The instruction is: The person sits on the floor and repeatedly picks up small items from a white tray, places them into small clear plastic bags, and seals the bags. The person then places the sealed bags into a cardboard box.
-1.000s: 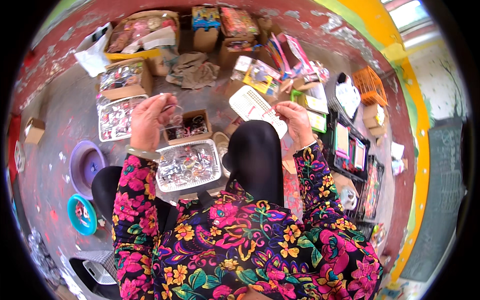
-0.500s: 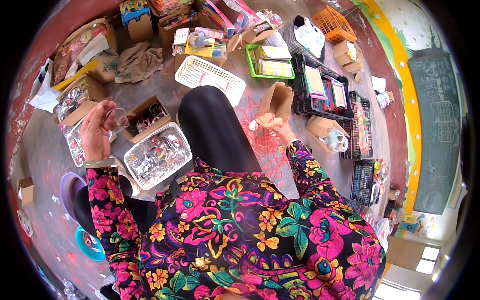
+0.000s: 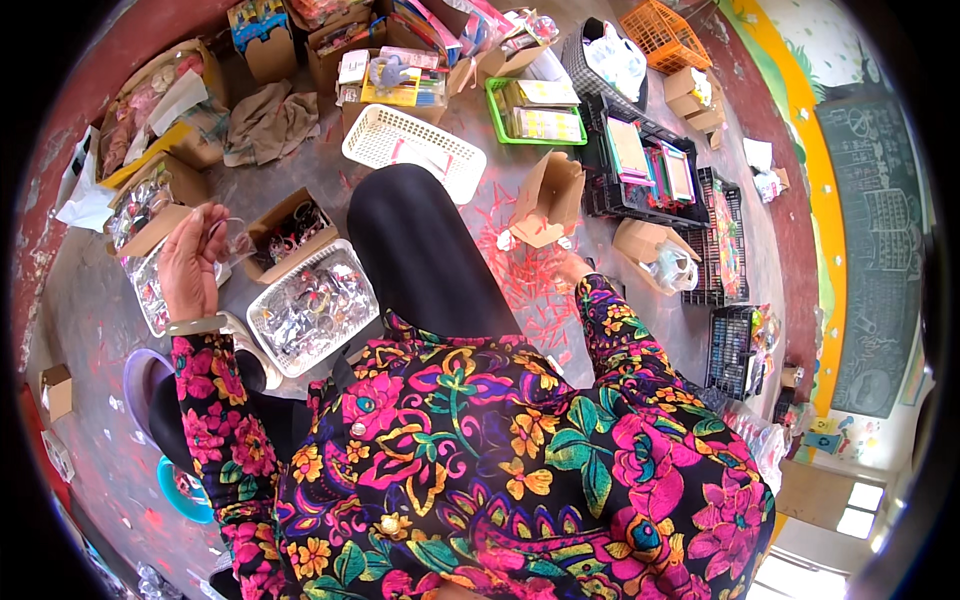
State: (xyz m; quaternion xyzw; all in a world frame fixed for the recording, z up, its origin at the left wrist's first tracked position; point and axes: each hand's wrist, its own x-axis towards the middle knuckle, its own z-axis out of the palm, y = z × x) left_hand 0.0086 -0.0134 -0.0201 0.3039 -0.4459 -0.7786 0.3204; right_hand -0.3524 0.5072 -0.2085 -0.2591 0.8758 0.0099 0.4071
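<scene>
At the left, my left hand (image 3: 192, 270) is raised with its fingers curled round a small see-through item (image 3: 238, 242) that looks like a clear plastic packet; its exact kind is hard to make out. Below and beside that hand are an open cardboard box (image 3: 262, 222) of dark rings and bands and a white plastic basket (image 3: 262, 338) full of clear packets. My right hand (image 3: 572, 272) is low over the floor, just below a tall open cardboard box (image 3: 528, 222). Its fingers are small and partly hidden, and I cannot tell what they hold.
Red strips (image 3: 525, 290) litter the floor by my right hand. Ahead lie a white perforated basket (image 3: 365, 150) and a green tray (image 3: 495, 105). Black crates (image 3: 650, 212) and a box with a plastic bag (image 3: 625, 250) stand right. Purple (image 3: 140, 375) and teal basins (image 3: 165, 490) sit left.
My right hand has drawn back from the tall cardboard box's lower edge, down toward me. My left hand stays raised with the see-through item. The view has shifted slightly.
</scene>
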